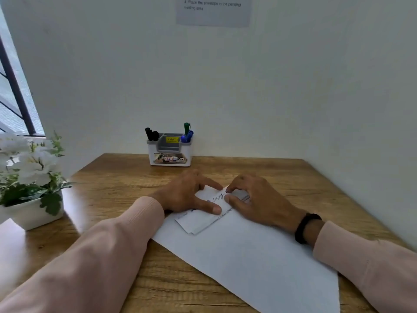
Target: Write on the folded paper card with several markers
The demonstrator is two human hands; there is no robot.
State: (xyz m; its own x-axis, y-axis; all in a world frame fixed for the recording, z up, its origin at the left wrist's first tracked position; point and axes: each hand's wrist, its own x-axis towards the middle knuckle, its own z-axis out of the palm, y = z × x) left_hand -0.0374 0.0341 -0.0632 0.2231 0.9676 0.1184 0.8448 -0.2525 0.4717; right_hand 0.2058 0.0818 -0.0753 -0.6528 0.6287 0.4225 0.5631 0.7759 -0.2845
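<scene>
A small folded white paper card (198, 220) with handwriting on it lies on a larger white sheet (248, 263) in the middle of the wooden desk. My left hand (187, 195) presses on the card's left part, thumb and forefinger spread along its edges. My right hand (255, 199) pinches the card's far right corner between thumb and fingers. Neither hand holds a marker. The markers stand in a white and grey holder (169, 152) at the back: black markers (151, 134) on its left, a green marker (186, 128) and blue markers (187, 136) on its right.
A white pot with white flowers (29, 177) stands at the desk's left edge. Walls close the desk at the back and right. A printed notice (213, 10) hangs on the back wall. A window is at far left.
</scene>
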